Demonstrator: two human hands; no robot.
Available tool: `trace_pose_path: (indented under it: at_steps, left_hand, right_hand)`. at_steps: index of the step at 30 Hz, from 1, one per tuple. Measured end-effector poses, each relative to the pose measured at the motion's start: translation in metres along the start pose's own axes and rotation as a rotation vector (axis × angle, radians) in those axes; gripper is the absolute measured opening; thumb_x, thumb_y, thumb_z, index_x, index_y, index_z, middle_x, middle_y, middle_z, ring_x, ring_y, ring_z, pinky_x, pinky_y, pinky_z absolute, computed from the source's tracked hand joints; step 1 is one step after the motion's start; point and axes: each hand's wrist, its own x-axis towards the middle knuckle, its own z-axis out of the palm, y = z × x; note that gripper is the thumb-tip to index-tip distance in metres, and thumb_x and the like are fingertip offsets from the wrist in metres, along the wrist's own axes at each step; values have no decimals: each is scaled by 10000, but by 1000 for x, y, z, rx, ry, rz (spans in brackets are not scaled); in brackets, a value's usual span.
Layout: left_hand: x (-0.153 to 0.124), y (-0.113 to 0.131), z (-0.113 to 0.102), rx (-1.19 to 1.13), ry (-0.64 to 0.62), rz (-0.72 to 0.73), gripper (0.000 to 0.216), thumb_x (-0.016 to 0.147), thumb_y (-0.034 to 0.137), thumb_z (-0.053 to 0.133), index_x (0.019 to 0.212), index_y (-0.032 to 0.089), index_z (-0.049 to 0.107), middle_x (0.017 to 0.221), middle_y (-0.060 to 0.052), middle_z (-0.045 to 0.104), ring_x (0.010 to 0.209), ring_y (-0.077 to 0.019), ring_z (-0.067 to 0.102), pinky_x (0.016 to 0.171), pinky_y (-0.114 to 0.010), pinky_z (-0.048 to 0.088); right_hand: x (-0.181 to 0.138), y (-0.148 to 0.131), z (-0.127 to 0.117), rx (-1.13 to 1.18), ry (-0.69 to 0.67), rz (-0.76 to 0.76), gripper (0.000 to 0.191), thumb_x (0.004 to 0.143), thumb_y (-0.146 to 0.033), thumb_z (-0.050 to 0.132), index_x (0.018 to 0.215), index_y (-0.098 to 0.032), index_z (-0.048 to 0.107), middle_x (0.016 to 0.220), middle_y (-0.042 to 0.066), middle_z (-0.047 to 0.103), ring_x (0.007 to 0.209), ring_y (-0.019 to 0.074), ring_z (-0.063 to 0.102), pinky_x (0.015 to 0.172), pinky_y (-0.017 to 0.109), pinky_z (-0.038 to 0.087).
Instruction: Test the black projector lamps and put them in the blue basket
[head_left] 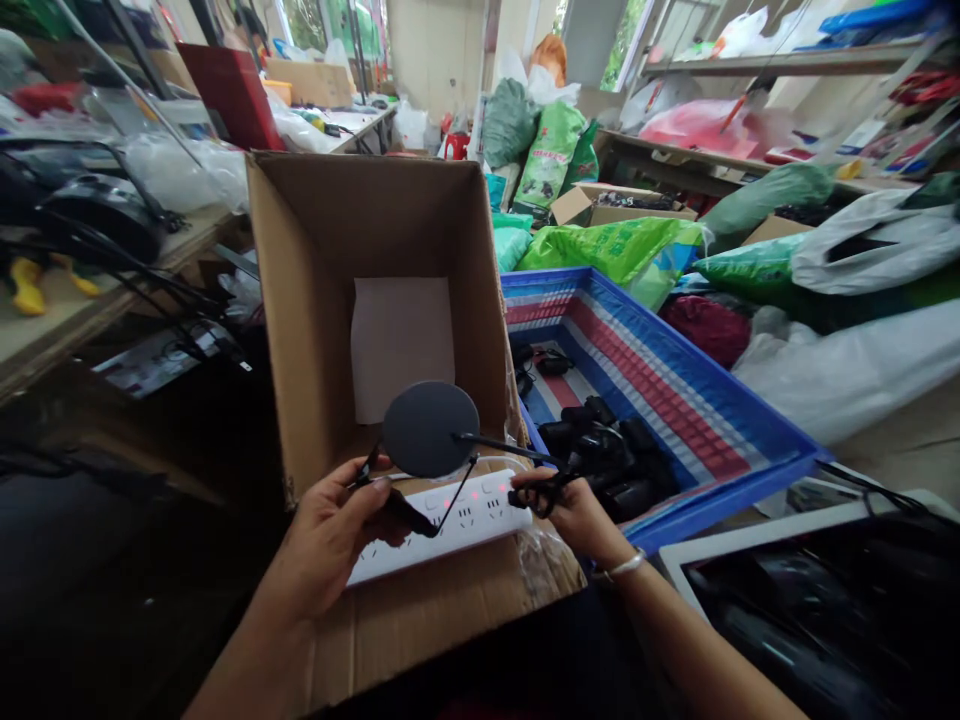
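A dark grey round disc [431, 430] with thin black rods is held up in front of the open cardboard box [315, 330]. My left hand [334, 525] is closed at the disc's left side, pinching a black flat part [409, 513] joined to it. My right hand [577, 512] is closed around a bundle of black cord [546, 490] at the end of the rod. What exactly the disc belongs to I cannot tell. Just beneath both hands, a white power strip [465, 535] with small red lights lies on the box's near flap.
To the right stands a blue-rimmed bin [705, 380] lined with striped fabric, holding several black devices [611, 450]. A white-edged container [757, 535] of dark items sits at the lower right. Filled sacks [551, 150] are piled behind. A workbench [112, 300] runs along the left.
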Motion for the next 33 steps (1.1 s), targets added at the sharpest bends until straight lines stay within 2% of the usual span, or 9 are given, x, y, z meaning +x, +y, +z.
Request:
trace_pose_path:
  at_steps: [5, 9, 15, 19, 22, 27, 33]
  left_hand:
    - [4, 3, -3, -72, 64, 32, 457, 577, 315, 772, 921, 133, 532, 559, 34, 601, 451, -172, 607, 397, -248, 491]
    - [8, 0, -10, -128, 75, 45, 419, 582, 293, 774, 901, 134, 553, 571, 30, 613, 440, -153, 596, 396, -243, 499]
    - [23, -2, -15, -170, 109, 114, 380, 573, 249, 780, 878, 137, 584, 594, 40, 623, 435, -125, 585, 399, -221, 504]
    - [35, -2, -19, -174, 117, 181, 379, 572, 267, 788, 876, 144, 598, 681, 17, 659, 482, -130, 602, 439, -234, 524]
    - [40, -3, -22, -176, 128, 234, 385, 576, 278, 795, 890, 160, 606, 710, 19, 665, 566, -155, 637, 489, -240, 537]
    - [39, -9, -28, -174, 132, 288, 417, 586, 328, 813, 916, 168, 614, 707, 16, 669, 623, -163, 650, 560, -241, 546]
    - [36, -12, -34, -211, 169, 341, 438, 560, 324, 841, 907, 177, 619, 730, 23, 662, 669, -139, 636, 588, -187, 522]
  right_hand:
    - [15, -7, 23, -20, -52, -68, 146, 779, -136, 523, 786, -155, 667, 742, 53, 683, 696, 184, 639, 642, 280, 512]
    - [16, -12, 22, -62, -119, -112, 157, 770, -99, 519, 749, -174, 656, 729, 53, 667, 716, 196, 629, 671, 294, 499]
    - [14, -13, 26, -62, -216, -149, 176, 782, -99, 501, 811, -188, 651, 787, 55, 678, 739, 193, 632, 691, 294, 503]
    - [10, -9, 30, -93, -198, -137, 199, 765, -84, 486, 829, -191, 641, 785, 60, 658, 751, 205, 612, 689, 315, 493]
    - [8, -6, 31, -115, -168, -126, 191, 756, -81, 481, 771, -192, 635, 714, 44, 627, 693, 194, 586, 639, 302, 479]
    - [8, -6, 33, -87, -134, -92, 196, 732, -80, 490, 763, -191, 649, 699, 37, 630, 682, 192, 578, 624, 289, 472]
    - [9, -7, 35, 13, -108, -56, 185, 744, -126, 512, 813, -192, 671, 753, 67, 663, 712, 219, 616, 648, 318, 496]
